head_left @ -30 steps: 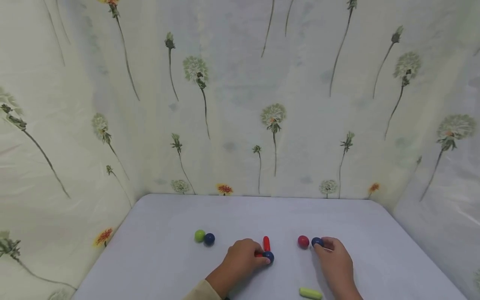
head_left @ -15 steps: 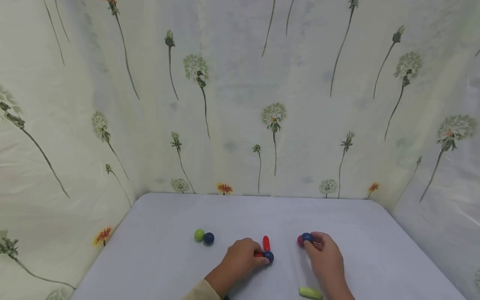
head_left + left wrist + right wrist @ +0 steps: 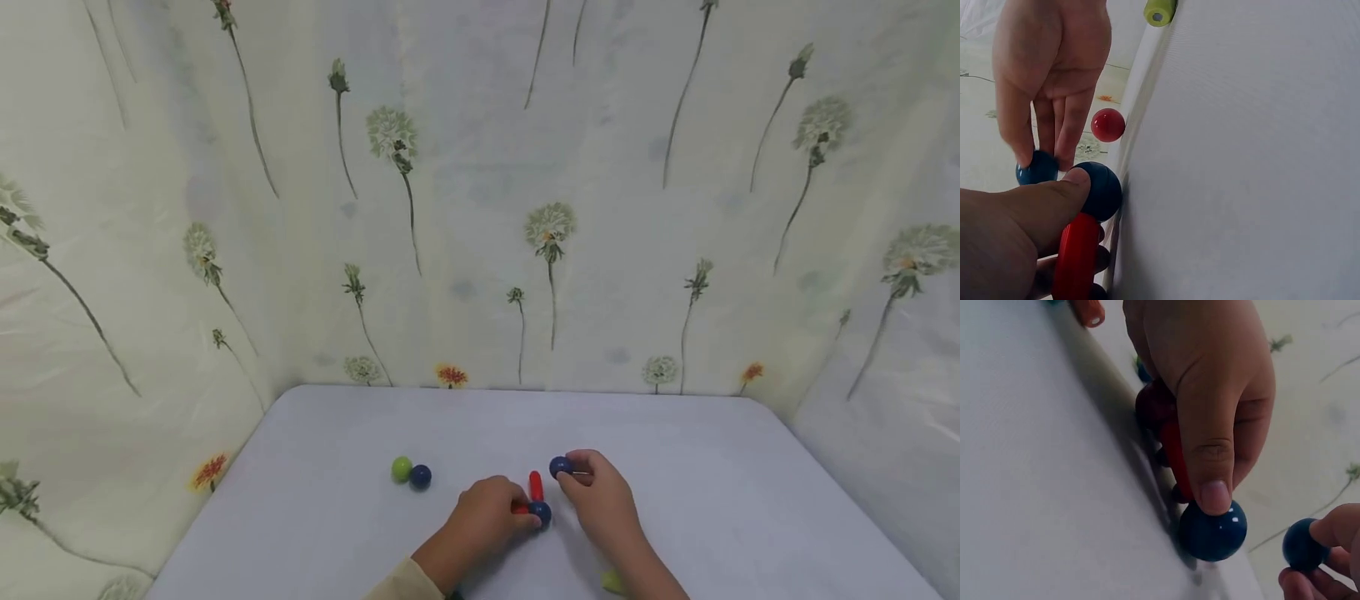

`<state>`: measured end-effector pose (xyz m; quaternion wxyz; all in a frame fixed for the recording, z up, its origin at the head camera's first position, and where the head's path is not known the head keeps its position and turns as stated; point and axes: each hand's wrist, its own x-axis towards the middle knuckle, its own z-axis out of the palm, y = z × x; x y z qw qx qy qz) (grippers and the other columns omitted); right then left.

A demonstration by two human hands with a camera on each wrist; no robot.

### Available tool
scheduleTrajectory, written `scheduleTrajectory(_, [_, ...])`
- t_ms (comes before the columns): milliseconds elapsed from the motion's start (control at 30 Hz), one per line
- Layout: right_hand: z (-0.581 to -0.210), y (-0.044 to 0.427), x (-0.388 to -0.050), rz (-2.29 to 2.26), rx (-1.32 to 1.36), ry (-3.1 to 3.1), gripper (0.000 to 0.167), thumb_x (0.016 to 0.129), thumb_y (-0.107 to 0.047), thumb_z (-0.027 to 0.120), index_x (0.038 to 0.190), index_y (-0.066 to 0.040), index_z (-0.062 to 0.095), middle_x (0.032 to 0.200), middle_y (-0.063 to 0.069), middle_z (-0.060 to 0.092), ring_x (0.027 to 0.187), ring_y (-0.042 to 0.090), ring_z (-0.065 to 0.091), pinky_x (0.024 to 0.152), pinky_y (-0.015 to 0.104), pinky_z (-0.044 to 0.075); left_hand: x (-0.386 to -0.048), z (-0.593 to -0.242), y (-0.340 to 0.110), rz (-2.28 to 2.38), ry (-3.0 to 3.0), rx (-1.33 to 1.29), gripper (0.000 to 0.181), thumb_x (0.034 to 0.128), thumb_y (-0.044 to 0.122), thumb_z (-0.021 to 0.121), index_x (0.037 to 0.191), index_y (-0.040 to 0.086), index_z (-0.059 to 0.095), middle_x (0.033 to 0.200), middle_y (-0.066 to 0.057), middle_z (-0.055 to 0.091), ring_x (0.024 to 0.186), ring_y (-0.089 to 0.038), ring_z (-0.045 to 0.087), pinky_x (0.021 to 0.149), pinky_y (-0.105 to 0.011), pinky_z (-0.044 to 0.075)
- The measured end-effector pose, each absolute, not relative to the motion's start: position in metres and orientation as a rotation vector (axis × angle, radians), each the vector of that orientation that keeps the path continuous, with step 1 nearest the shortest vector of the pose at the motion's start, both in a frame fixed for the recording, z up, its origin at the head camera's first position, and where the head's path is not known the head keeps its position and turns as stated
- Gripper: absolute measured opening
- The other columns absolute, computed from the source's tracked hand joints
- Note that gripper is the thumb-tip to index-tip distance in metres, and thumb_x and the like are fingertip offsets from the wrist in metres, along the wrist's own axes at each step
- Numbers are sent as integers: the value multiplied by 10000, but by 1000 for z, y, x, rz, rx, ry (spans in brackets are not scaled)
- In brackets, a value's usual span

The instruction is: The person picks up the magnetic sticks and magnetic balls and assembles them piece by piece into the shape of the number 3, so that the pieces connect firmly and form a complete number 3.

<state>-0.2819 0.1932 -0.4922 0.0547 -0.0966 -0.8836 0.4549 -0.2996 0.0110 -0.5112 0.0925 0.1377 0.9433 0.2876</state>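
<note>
My left hand (image 3: 487, 518) grips a red rod (image 3: 1077, 256) with a blue ball (image 3: 540, 512) at its end, the thumb on the ball. In the right wrist view a dark red ball (image 3: 1154, 406) shows at that rod's other end, partly behind the hand. A second red rod (image 3: 536, 486) points away from the blue ball toward the far side of the table; in the head view its near end seems to meet the ball. My right hand (image 3: 602, 500) pinches another blue ball (image 3: 560, 467) between thumb and fingers, just to the right of that second rod, apart from it.
A lime green ball (image 3: 402, 468) and a dark blue ball (image 3: 421, 477) sit side by side on the white table (image 3: 337, 533). A yellow-green rod (image 3: 612, 582) lies partly under the right forearm. The left wrist view shows a loose red ball (image 3: 1108, 125). Flower-patterned sheeting (image 3: 465, 208) surrounds the table.
My right hand has carried its blue ball leftward, past the loose red ball, toward the second red rod. The left hand keeps its grip and stays in place.
</note>
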Motion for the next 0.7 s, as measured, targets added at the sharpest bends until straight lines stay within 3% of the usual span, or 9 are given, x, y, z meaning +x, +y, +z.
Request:
scheduleTrajectory(300, [-502, 173, -305, 1427, -263, -2664, 368, 976, -224, 700, 1317, -96, 640, 1286, 131, 697, 1173, 312, 669, 936, 478, 586, -299, -517, 7, 881, 2809, 485, 214, 860, 400, 859, 920, 201, 812, 769, 102, 585, 729, -98, 521, 723, -373, 415])
scheduleTrajectory(700, [-512, 162, -319, 1479, -307, -2666, 376, 984, -200, 686, 1334, -77, 626, 1335, 179, 662, 1232, 362, 623, 1015, 528, 539, -300, -514, 6, 837, 2853, 528, 220, 860, 412, 855, 894, 204, 792, 765, 106, 571, 709, -92, 507, 684, -364, 398])
